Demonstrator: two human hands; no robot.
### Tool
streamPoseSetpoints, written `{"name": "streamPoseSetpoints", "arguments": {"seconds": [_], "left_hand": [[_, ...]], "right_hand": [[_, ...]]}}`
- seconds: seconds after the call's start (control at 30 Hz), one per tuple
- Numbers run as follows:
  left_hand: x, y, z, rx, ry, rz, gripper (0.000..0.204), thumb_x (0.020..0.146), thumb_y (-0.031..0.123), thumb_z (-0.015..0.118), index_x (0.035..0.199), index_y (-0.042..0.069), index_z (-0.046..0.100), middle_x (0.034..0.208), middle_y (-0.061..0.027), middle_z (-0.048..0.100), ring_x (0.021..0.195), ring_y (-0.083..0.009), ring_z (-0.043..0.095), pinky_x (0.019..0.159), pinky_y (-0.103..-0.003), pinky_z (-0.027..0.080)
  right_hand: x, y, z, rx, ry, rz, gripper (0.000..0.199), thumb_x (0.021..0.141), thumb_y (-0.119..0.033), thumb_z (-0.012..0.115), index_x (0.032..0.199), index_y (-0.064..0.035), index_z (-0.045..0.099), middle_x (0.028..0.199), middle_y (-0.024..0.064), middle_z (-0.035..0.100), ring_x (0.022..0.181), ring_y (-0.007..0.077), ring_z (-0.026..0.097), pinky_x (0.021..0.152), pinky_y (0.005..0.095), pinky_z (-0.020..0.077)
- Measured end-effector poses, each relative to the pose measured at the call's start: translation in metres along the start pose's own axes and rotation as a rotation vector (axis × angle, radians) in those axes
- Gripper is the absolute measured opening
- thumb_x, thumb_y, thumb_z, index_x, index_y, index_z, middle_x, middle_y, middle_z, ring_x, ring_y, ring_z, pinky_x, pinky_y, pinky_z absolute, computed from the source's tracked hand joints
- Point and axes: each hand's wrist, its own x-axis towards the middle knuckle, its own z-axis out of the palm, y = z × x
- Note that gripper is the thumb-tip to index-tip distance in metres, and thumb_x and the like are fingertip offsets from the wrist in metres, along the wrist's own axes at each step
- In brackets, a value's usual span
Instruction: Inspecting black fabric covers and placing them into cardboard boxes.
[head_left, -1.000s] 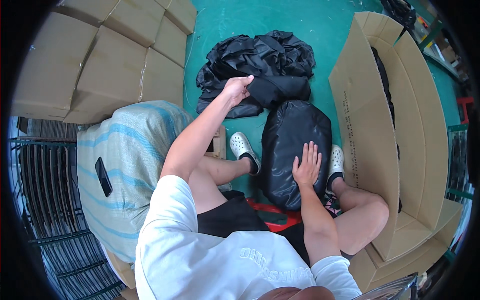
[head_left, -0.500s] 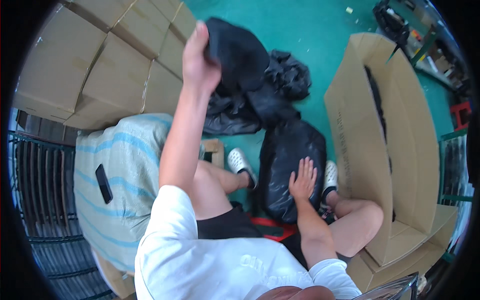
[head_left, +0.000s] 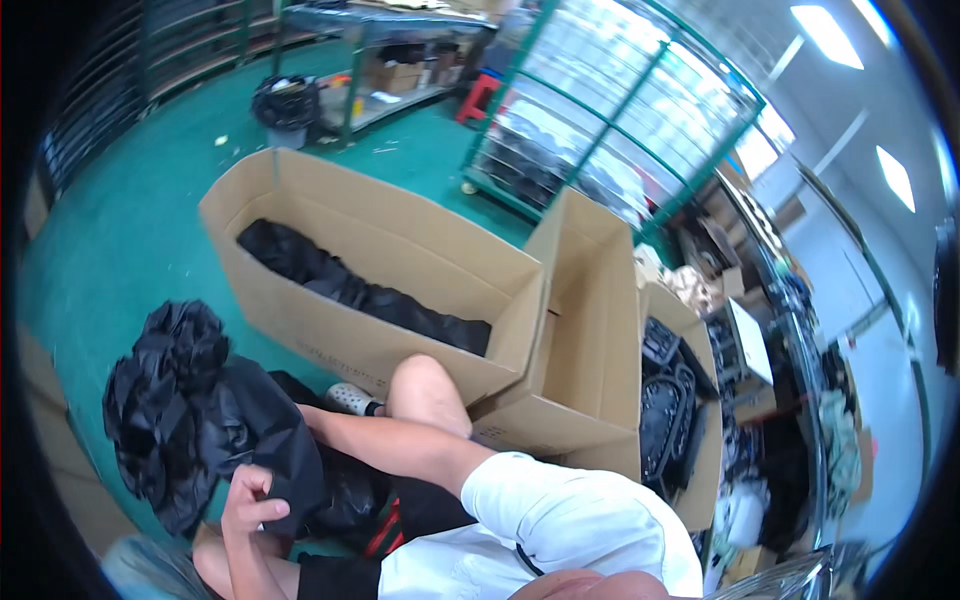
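"one long open carton (head_left: 400, 240) served as my marker. what lay farthest left of it?"

"a crumpled heap of black fabric (head_left: 165, 400), near its left end, with a smoother stretch spreading right over the person's lap."

"and the left hand (head_left: 250, 500)?"

"on the carton's near side, against that fabric: fingers curled, thumb out. i couldn't tell whether it gripped a fold."

"what about the right one?"

"its forearm (head_left: 400, 440) extended left along the carton's near side, and the hand was hidden behind the fabric. open or closed, i couldn't tell. a white clog (head_left: 350, 398) sat between the forearm and the carton."

"anything in the carton?"

"a long bundle of black material (head_left: 365, 297), lying lengthwise."

"and right of it?"

"a second open carton (head_left: 590, 310) against its end, then a third carton (head_left: 708, 440) holding black parts (head_left: 660, 410)."
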Motion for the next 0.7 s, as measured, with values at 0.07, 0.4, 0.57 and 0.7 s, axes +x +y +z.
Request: {"name": "streamPoseSetpoints", "arguments": {"seconds": [0.07, 0.4, 0.57, 0.7], "left_hand": [[0.018, 0.009, 0.004, 0.022, -0.100, -0.012, 0.039, 0.066, 0.019, 0.079, 0.055, 0.004, 0.045, 0.056, 0.0009, 0.048, 0.053, -0.0073, 0.042, 0.050, -0.027, 0.027], [0.082, -0.023, -0.046, 0.357, 0.742, 0.063, 0.080, 0.080, 0.032, 0.075, 0.142, 0.002, 0.033, 0.130, -0.0132, 0.050, 0.128, -0.0246, 0.042, 0.110, -0.037, 0.028], [0.090, -0.038, -0.055, 0.160, 0.629, -0.153, 0.064, 0.085, 0.015, 0.073, 0.136, -0.005, 0.039, 0.125, -0.0114, 0.055, 0.115, -0.0182, 0.051, 0.101, -0.030, 0.039], [0.096, -0.043, -0.061, 0.172, 0.710, -0.064, 0.044, 0.090, 0.011, 0.068, 0.127, -0.004, 0.049, 0.115, -0.0066, 0.059, 0.101, -0.0142, 0.057, 0.093, -0.027, 0.044]], "right_hand": [[-0.016, -0.025, -0.002, -0.089, 0.006, -0.139, 0.045, 0.100, -0.040, 0.041, 0.117, -0.0050, 0.064, 0.109, 0.0052, 0.065, 0.098, 0.0168, 0.060, 0.087, 0.0347, 0.0467], [0.058, -0.060, 0.008, -0.467, -0.044, -0.435, 0.043, 0.099, -0.038, 0.043, 0.108, -0.0032, 0.067, 0.098, 0.0039, 0.067, 0.091, 0.0134, 0.060, 0.081, 0.0304, 0.0466], [0.093, -0.069, 0.024, -0.576, -0.032, -0.552, 0.036, 0.097, -0.031, 0.050, 0.096, -0.0006, 0.068, 0.084, 0.0014, 0.068, 0.079, 0.0087, 0.060, 0.072, 0.0259, 0.0468], [0.077, -0.093, 0.042, -0.376, -0.055, -0.385, 0.029, 0.094, -0.025, 0.056, 0.088, 0.0000, 0.069, 0.079, -0.0013, 0.066, 0.070, 0.0050, 0.058, 0.065, 0.0222, 0.0468]]}}
